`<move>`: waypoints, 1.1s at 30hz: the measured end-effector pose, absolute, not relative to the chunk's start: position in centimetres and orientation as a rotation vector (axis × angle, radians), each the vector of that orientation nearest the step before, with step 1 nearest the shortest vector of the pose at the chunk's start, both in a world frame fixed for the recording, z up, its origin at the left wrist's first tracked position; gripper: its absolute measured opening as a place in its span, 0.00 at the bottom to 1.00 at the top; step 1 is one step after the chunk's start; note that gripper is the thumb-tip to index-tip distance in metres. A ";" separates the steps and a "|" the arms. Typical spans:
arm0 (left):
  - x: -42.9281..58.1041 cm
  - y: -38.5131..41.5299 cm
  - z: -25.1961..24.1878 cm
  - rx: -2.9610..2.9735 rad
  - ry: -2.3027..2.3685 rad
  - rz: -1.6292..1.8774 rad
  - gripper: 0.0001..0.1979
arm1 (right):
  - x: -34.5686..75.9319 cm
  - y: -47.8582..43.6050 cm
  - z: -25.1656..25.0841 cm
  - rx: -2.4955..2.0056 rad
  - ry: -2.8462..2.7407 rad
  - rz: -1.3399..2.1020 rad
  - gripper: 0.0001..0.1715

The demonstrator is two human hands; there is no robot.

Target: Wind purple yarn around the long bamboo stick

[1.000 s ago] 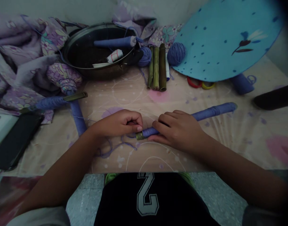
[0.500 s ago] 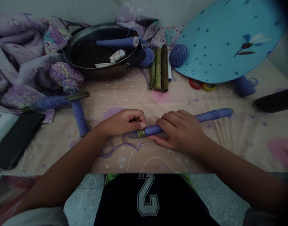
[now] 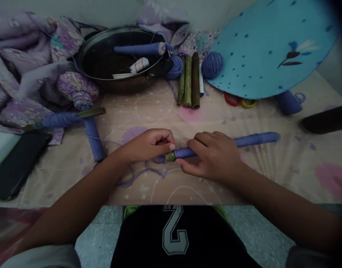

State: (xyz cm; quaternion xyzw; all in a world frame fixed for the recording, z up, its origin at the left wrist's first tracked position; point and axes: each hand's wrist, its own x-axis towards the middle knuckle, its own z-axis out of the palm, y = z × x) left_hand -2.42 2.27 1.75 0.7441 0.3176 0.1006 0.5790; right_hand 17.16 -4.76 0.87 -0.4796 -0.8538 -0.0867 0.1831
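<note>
left hand (image 3: 154, 143), right hand (image 3: 215, 154) at long blue stick (image 3: 257, 139); left end (image 3: 170, 156) green

Large upside-down number 2 (image 3: 169, 234) on the black shirt (image 3: 143, 238)

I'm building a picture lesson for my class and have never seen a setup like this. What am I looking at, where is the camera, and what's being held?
There is no machine: these are a person's two bare hands, filmed by a camera worn on that person's head, looking forward and down. The right hand holds a blue-wrapped stick. The left hand has its thumb and fingers together at the stick's green end; any thread between them is too small to make out. Loose yarn lies near the left forearm. Farther back on the table are a dark pan, three short green sticks, two balls of yarn and a spotted blue board.
</note>
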 end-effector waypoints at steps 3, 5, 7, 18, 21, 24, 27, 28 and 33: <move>-2.2 2.2 1.8 1.770 0.753 0.245 0.09 | 17.1 -4.6 0.9 -1.370 -2.401 -0.221 0.28; -2.1 2.1 1.7 1.798 0.767 0.253 0.09 | 17.1 -4.6 0.9 -1.389 -2.388 -0.227 0.30; -2.1 2.1 1.6 1.817 0.779 0.260 0.08 | 17.1 -4.6 0.8 -1.389 -2.383 -0.248 0.29; -2.2 1.7 2.2 1.797 0.759 0.278 0.08 | 17.5 -4.5 0.4 -1.199 -2.327 -0.370 0.25; -2.2 1.6 2.1 1.776 0.760 0.298 0.09 | 17.5 -4.5 0.4 -1.180 -2.322 -0.377 0.24; -2.3 1.6 2.0 1.757 0.767 0.307 0.08 | 17.5 -4.5 0.5 -1.180 -2.329 -0.386 0.23; -2.1 1.3 2.1 1.722 0.771 0.306 0.08 | 17.5 -4.4 0.5 -1.201 -2.336 -0.384 0.25; -2.0 1.1 2.1 1.722 0.767 0.304 0.08 | 17.5 -4.3 0.5 -1.216 -2.337 -0.382 0.26; -1.4 0.2 1.6 1.876 0.708 0.267 0.04 | 17.5 -4.1 0.4 -1.243 -2.346 -0.418 0.31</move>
